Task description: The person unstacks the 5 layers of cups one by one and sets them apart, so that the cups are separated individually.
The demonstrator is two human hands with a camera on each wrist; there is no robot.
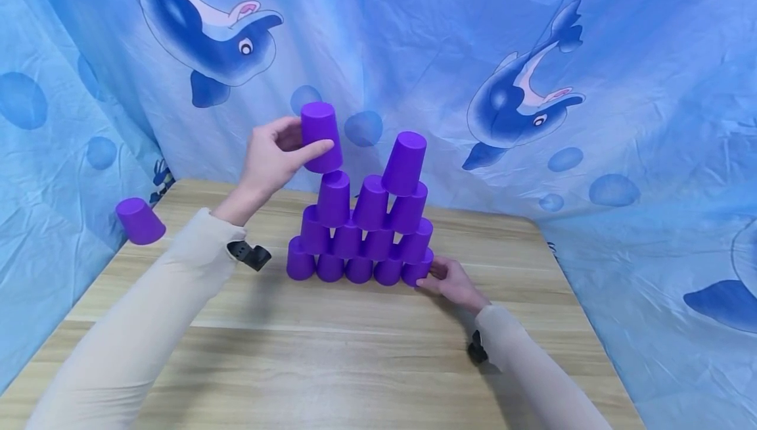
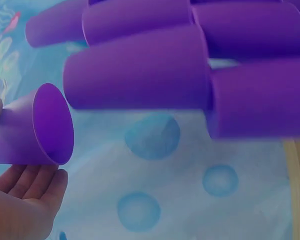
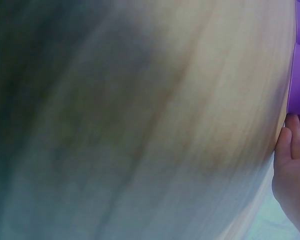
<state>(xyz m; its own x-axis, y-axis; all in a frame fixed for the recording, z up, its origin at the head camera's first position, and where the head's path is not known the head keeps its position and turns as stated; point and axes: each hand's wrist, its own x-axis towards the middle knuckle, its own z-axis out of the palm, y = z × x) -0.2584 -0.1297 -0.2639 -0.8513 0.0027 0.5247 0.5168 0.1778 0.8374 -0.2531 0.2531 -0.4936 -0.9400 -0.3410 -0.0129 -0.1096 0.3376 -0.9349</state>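
Note:
My left hand [image 1: 269, 157] holds an upside-down purple cup [image 1: 319, 134], thumb on its near side and fingers behind. That cup is just above the left cup [image 1: 334, 201] of the pyramid's third row; the left wrist view shows its open rim [image 2: 54, 125] apart from the stack. Inverted purple cups form the pyramid, with several in each of the two lower rows and three in the third. One top cup [image 1: 405, 164] rests at the right. Low down, my right hand [image 1: 452, 283] grips the bottom row's rightmost cup [image 1: 416, 271] with thumb in front, fingers at its side.
A lone purple cup [image 1: 140, 221] stands at the left edge of the wooden table [image 1: 307, 358]. Blue dolphin-print cloth [image 1: 414, 55] hangs behind and at both sides. Black straps [image 1: 250, 256] are at the wrists.

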